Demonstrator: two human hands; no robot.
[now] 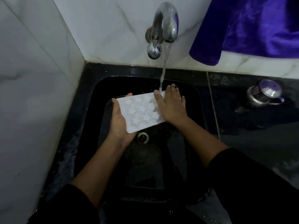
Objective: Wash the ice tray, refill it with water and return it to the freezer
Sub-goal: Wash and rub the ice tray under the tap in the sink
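While one tap [166, 21] runs, left hand [120, 125] grips one ice tray [140, 111]; right hand [171, 105] spread flat.

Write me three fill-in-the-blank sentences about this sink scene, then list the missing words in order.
1. The moulds in the white ice tray are shaped like ____.
2. Water runs from the tap onto the tray's far end, beside the ____ hand.
3. The left hand holds the tray over a sink whose colour is ____.

Missing words: stars; right; black
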